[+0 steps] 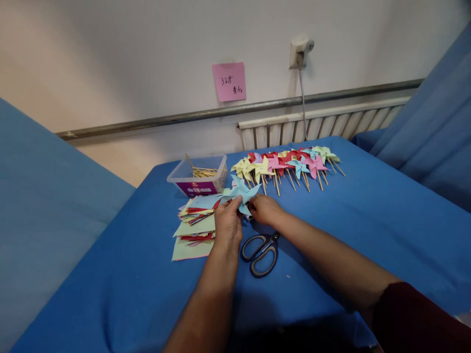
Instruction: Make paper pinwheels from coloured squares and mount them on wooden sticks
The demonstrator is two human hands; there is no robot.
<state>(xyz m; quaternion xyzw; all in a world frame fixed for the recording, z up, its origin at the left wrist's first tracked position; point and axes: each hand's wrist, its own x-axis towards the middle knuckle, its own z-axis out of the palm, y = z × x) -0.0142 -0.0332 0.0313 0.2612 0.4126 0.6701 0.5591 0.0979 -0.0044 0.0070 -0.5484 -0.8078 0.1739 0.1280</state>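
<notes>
A light blue paper pinwheel (242,192) is pinched in my left hand (228,219), thumb on its front. My right hand (265,209) is closed at the pinwheel's right side; its fingertips are hidden, so what they hold does not show. Just below my hands lies a pair of scissors (262,252) with dark, grey-lined handles, its blades partly under my right hand. Stacks of coloured paper (195,223), some of it cut, lie beside my left hand. No stick is visible on the held pinwheel.
A clear plastic box (217,176) with thin wooden sticks (204,172) stands at the back left. Several finished pinwheels (294,164) on sticks lie at the back. A blue cloth (368,215) covers the table. Behind are a radiator (324,125), a pipe and a plugged socket (299,54).
</notes>
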